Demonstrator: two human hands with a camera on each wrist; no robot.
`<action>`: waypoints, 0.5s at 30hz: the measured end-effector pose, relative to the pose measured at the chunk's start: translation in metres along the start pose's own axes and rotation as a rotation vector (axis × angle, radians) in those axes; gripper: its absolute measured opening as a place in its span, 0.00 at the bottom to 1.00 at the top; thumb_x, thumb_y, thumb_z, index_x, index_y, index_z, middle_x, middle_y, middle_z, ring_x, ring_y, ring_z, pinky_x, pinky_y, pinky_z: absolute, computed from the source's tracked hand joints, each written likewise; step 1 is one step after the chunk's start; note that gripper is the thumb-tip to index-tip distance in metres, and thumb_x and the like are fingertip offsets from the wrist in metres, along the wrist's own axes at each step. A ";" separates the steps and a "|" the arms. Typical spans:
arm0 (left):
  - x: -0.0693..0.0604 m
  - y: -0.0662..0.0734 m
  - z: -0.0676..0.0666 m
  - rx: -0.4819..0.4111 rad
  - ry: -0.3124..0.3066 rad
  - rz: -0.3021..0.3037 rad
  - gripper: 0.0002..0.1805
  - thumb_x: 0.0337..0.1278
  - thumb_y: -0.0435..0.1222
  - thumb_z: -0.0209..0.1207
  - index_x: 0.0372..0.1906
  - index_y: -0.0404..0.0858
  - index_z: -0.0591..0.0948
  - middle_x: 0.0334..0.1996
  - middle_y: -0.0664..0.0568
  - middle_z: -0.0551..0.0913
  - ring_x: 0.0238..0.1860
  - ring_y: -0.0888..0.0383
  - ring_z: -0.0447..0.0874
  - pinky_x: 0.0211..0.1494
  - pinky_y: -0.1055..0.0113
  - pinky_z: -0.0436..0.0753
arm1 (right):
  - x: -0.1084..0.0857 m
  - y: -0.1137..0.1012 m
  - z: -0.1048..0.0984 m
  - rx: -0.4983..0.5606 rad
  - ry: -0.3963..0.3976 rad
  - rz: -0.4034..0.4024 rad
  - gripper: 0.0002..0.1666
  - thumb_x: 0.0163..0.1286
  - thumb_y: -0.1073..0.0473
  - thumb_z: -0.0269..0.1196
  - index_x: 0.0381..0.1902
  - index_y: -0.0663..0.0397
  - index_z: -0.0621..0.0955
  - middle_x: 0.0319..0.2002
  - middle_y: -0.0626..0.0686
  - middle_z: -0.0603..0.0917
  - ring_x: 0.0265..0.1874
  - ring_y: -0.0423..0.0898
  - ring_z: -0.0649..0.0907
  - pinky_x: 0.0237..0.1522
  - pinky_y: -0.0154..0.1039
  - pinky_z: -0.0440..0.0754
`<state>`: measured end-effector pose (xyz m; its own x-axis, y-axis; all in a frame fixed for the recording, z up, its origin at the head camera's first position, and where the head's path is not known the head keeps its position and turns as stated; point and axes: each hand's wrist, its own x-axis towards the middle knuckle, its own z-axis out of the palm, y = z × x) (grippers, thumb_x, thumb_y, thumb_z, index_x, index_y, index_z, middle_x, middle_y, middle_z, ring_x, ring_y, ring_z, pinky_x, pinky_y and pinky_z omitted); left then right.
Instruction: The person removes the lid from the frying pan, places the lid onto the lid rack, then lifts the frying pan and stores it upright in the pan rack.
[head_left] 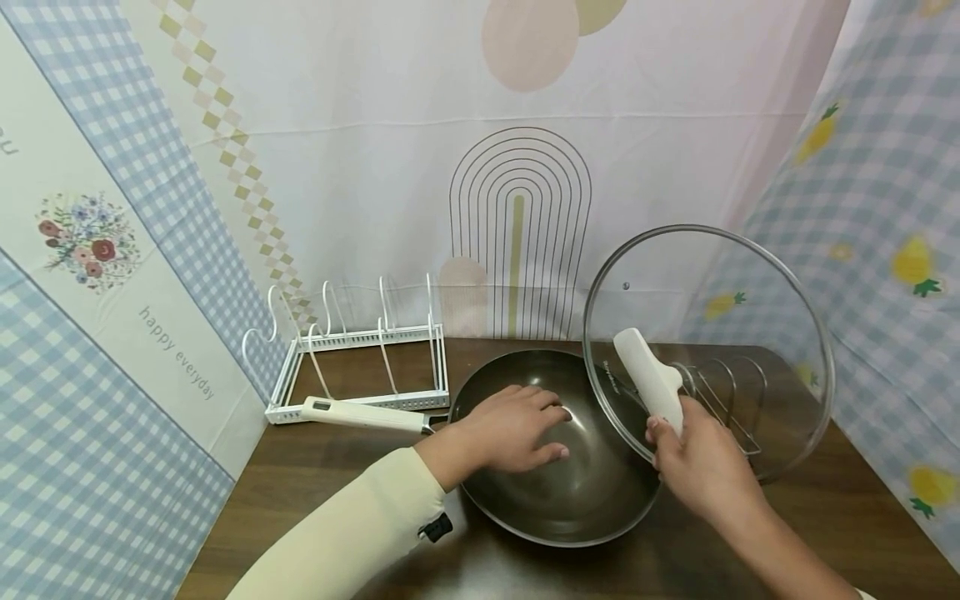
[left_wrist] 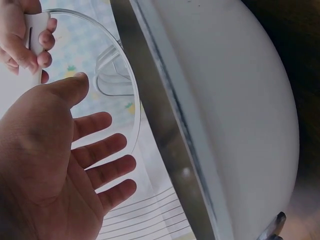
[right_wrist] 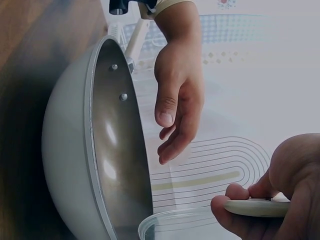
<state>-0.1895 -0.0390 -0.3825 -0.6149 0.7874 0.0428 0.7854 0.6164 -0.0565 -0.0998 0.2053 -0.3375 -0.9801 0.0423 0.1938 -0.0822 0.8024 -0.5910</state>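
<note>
A round glass lid [head_left: 780,333] with a metal rim is tilted up on the right of the head view. My right hand [head_left: 708,462] grips its white handle [head_left: 648,375] at the lower end. Below and to the left of the lid sits a deep wok [head_left: 577,500], dark inside and pale outside, its cream handle [head_left: 367,415] pointing left. Over the wok hovers my left hand [head_left: 517,429], fingers spread and holding nothing. The left wrist view shows that left hand [left_wrist: 55,165] above the rim, apart from the wok.
A white wire rack [head_left: 356,400] with upright dividers stands at the back left, close behind the wok's handle. Through the glass lid a smaller metal wire rack [head_left: 731,387] shows at the right. Patterned cloths [head_left: 375,167] hang around the brown wooden table [head_left: 300,517].
</note>
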 end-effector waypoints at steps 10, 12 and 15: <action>0.004 0.001 -0.001 0.016 -0.003 0.014 0.31 0.74 0.62 0.47 0.71 0.50 0.74 0.67 0.54 0.74 0.71 0.54 0.68 0.72 0.57 0.66 | 0.000 0.001 -0.003 0.017 -0.005 0.004 0.12 0.80 0.55 0.53 0.46 0.60 0.75 0.22 0.49 0.81 0.20 0.44 0.78 0.19 0.40 0.73; 0.004 0.002 -0.002 0.022 -0.006 0.017 0.32 0.74 0.62 0.47 0.71 0.50 0.74 0.67 0.54 0.74 0.71 0.55 0.68 0.72 0.57 0.66 | 0.000 0.001 -0.003 0.016 -0.004 0.001 0.12 0.80 0.56 0.53 0.47 0.61 0.74 0.23 0.49 0.81 0.20 0.44 0.78 0.19 0.40 0.73; 0.005 0.002 -0.002 0.027 -0.013 0.015 0.32 0.74 0.62 0.46 0.71 0.50 0.74 0.68 0.54 0.74 0.71 0.55 0.68 0.72 0.57 0.66 | 0.000 0.002 -0.004 0.009 -0.004 -0.001 0.12 0.81 0.56 0.53 0.48 0.62 0.74 0.23 0.50 0.81 0.20 0.45 0.78 0.19 0.40 0.74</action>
<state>-0.1905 -0.0334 -0.3800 -0.6038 0.7966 0.0289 0.7927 0.6038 -0.0838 -0.0997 0.2096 -0.3359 -0.9808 0.0392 0.1910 -0.0845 0.7973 -0.5976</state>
